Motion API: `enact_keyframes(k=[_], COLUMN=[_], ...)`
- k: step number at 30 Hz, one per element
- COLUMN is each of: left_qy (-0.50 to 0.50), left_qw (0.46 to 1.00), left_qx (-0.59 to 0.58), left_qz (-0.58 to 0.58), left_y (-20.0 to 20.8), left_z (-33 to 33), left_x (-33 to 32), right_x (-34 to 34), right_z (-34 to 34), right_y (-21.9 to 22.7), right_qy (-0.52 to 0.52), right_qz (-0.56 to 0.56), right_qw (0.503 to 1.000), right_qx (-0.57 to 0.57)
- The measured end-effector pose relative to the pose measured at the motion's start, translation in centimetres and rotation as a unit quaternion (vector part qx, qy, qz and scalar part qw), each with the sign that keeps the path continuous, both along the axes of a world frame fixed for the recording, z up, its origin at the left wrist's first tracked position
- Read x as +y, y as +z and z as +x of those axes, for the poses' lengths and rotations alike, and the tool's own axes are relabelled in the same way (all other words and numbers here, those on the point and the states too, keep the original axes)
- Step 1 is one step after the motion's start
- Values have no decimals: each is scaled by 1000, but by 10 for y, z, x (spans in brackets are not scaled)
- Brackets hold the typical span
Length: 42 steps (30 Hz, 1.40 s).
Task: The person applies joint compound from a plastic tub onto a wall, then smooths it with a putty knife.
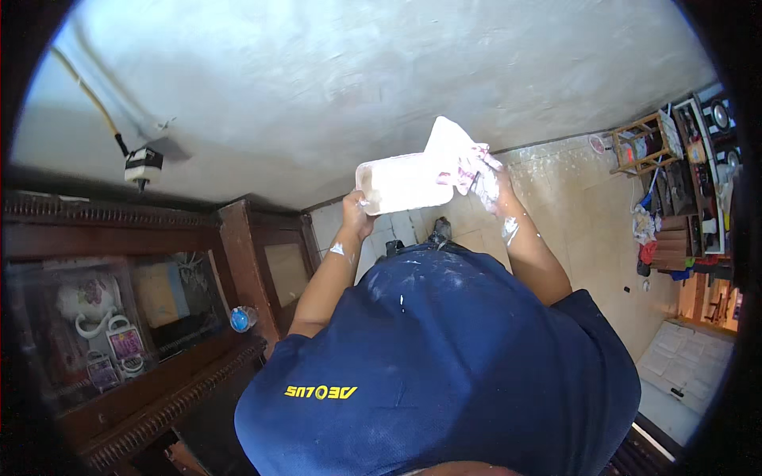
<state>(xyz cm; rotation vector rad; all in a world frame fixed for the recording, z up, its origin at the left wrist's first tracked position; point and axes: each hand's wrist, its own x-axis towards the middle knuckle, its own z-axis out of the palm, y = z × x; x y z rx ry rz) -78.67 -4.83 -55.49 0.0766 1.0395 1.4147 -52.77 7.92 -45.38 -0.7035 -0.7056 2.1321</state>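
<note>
A shallow white plastic tub [393, 181] with rounded corners is held up in front of the wall. My left hand [357, 214] is closed on its left end, where a brownish patch shows inside. Over the tub's right end, my right hand [490, 190] is closed on a white flat piece with a raised corner [447, 141]. Glare washes it out, so I cannot tell whether it is a cloth or a flat tool. Pinkish-red marks show near these fingers. White smears cover the right hand and spot both forearms.
A pale plastered wall [317, 71] rises ahead. A dark wooden cabinet [111, 246] stands left, with a blue-topped container [241, 319] on its edge. A socket block [144, 165] hangs from a cable. At right are a wooden stool [647, 143] and cluttered shelves [702, 174] above the tiled floor [571, 206].
</note>
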Motion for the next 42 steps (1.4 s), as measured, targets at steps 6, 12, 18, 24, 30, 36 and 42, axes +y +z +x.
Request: enact_keyframes(k=[6, 12, 18, 24, 30, 36, 42], left_qy=[30, 90, 147, 179, 210, 204, 189], left_qw=[998, 994, 988, 984, 977, 978, 981], left_qx=[-51, -60, -25, -12, -20, -16, 9], left_qz=[20, 4, -26, -11, 8, -32, -35], left_y=[-13, -32, -27, -18, -15, -20, -27], left_z=[26, 32, 37, 37, 37, 37, 24], left_x=[21, 25, 19, -3, -37, -65, -74], right_x=[60, 106, 163, 231, 223, 173, 251], right_z=[49, 62, 67, 24, 42, 68, 29], right_y=[-64, -78, -138, -89, -15, -101, -134], right_qy=[-51, -93, 15, -100, -40, -46, -215], right_qz=[-78, -166, -156, -167, -69, -173, -107], right_qw=[995, 981, 983, 975, 987, 958, 932], right_qx=[-31, -36, -94, -109, -137, -226, -272])
